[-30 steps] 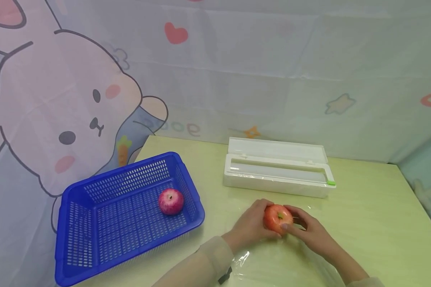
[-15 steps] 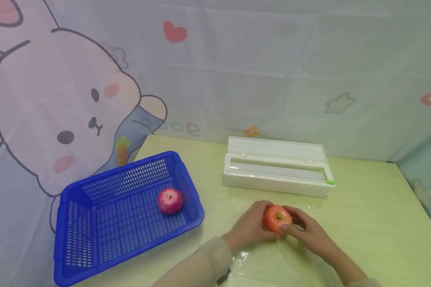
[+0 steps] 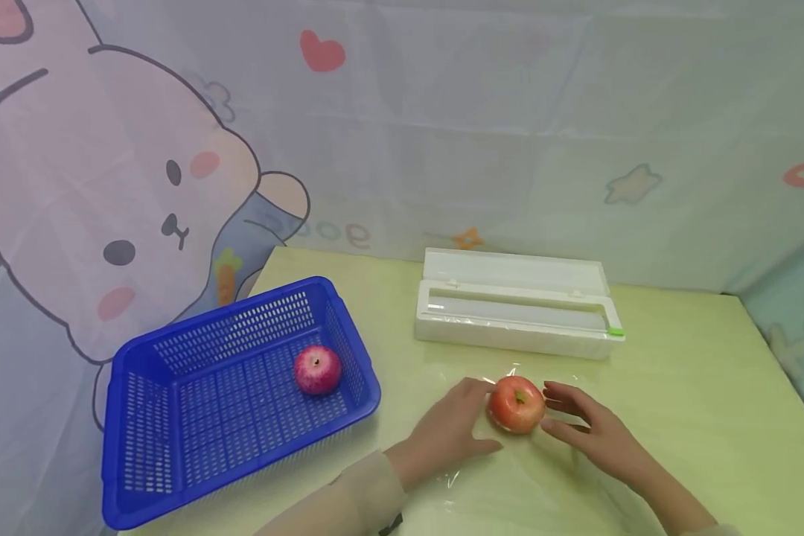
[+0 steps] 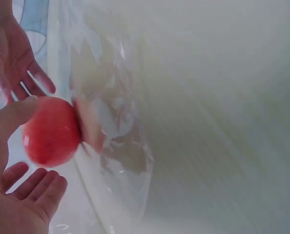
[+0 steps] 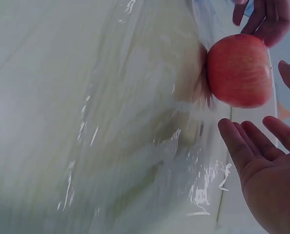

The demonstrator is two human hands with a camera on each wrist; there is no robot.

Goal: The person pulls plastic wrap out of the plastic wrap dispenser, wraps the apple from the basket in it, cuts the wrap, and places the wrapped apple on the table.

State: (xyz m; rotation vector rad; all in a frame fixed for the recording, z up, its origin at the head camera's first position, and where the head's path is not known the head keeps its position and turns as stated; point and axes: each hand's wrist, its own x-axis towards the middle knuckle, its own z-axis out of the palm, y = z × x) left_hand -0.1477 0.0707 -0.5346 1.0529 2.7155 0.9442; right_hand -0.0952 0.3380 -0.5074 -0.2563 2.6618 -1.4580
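Observation:
A red apple [image 3: 517, 404] with a green stem end stands on a sheet of clear plastic film [image 5: 149, 112] spread over the table. My left hand [image 3: 450, 424] is at the apple's left side, thumb and fingers spread apart; the left wrist view shows a gap between its fingers [image 4: 49, 190] and the apple. On the other side my right hand [image 3: 592, 428] has its fingers loosely bent and apart from the apple, as the right wrist view shows. Beyond the apple lies a white film dispenser box [image 3: 516, 335] with its lid raised and a roll inside.
To the left stands a blue plastic basket [image 3: 241, 476] with a second, darker red apple [image 3: 318, 370] in its right part. A green cutter tab [image 3: 615, 332] sits at the dispenser's right end. A printed cloth [image 3: 442, 134] hangs behind the table [image 3: 697, 372].
Both hands have let go of the apple and moved outward from it, left hand to the left, right hand to the right. The apple stays on the film.

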